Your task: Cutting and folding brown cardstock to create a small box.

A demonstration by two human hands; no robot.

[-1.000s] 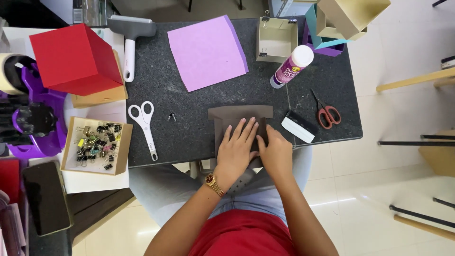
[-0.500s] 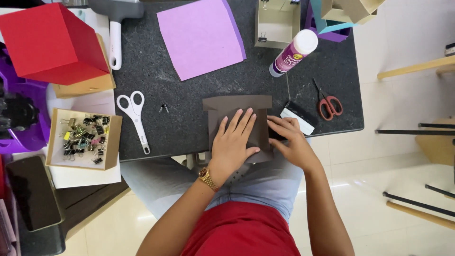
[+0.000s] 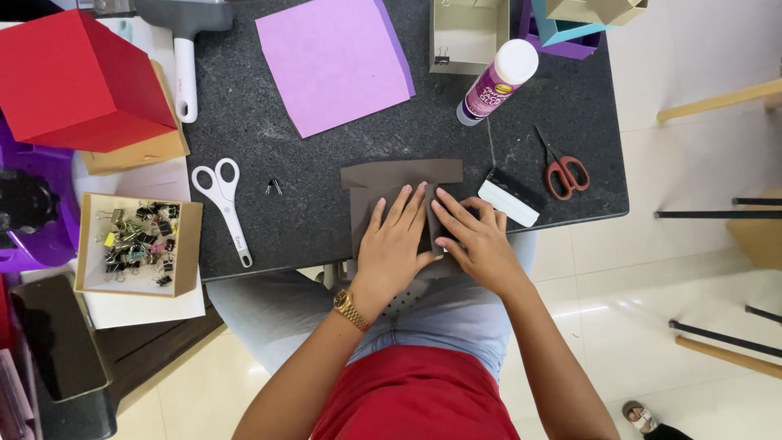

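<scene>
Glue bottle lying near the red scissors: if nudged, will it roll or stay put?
The glue bottle is round and lies on its side on the smooth dark table, so it probably rolls. Its wider white cap may curve its path. It looks like light plastic.

Both bare forearms extend from the lower edge of the view upward and converge near centre frame. The left hand [image 3: 397,242] lies palm down, fingers straight and slightly spread, pointing away from the body, flattened against the surface beneath it. A gold-coloured metal wristwatch [image 3: 352,308] sits on the left wrist. The right hand [image 3: 476,238] lies just beside it, palm down, fingers angled toward the left hand, with fingertips touching or nearly touching the left hand's index finger. Neither hand is closed around anything. The elbows are out of view.
</scene>
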